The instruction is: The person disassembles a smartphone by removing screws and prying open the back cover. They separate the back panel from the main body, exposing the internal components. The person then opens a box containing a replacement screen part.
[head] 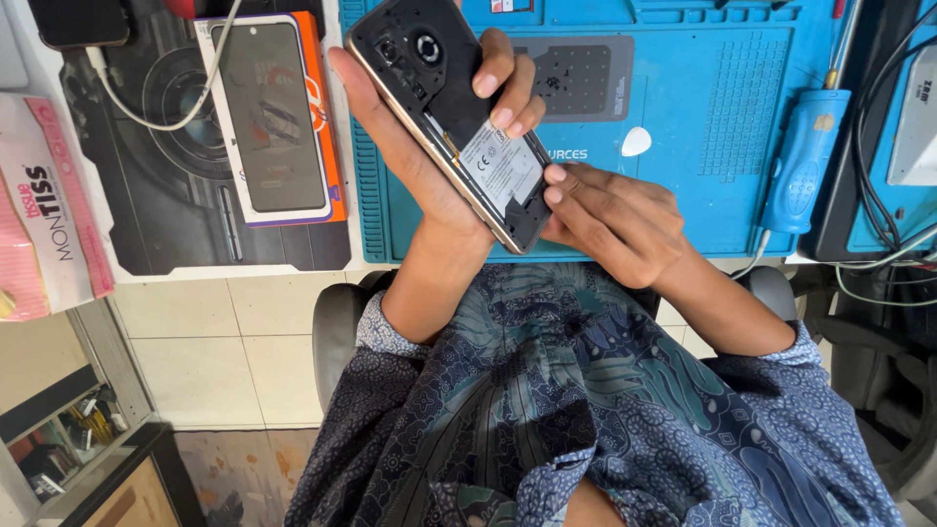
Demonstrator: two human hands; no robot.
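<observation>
The opened phone (pixel 454 117) lay tilted in the left hand (pixel 429 146), above the mat (pixel 683 146); the right hand (pixel 610 220) touched its lower end; a boxed phone (pixel 273 117) lay left of the mat; a screwdriver (pixel 805 156) rested on the mat's right; a tissue pack (pixel 44 205) sat far left.

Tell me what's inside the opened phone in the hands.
The opened phone, held by the left hand, shows a white-labelled battery and a round camera module in a black frame. The right hand touches its lower end, covering parts there.
</observation>
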